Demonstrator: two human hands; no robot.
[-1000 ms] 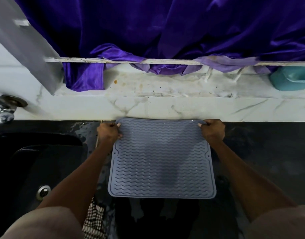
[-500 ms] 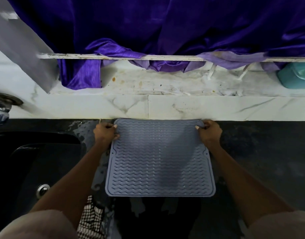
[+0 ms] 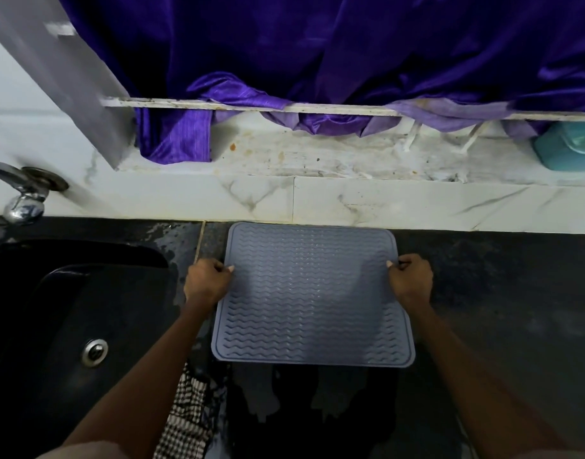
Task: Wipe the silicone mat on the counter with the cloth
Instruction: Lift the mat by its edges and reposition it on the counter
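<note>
Far: marble backsplash (image 3: 417, 207) closes off the mat (image 3: 312, 296) at its far edge | Left: sink (image 3: 69, 309) drops away, tap (image 3: 22, 197) overhangs its far corner | Right: dark counter (image 3: 499, 293) lies open | Near: checked cloth (image 3: 188, 415) sits near-left; wet counter strip below the mat stays passable.

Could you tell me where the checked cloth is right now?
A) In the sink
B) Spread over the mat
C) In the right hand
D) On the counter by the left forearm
D: the checked cloth lies near the counter's front edge beside the left forearm, while the left hand and right hand each grip a side edge of the mat.
</note>
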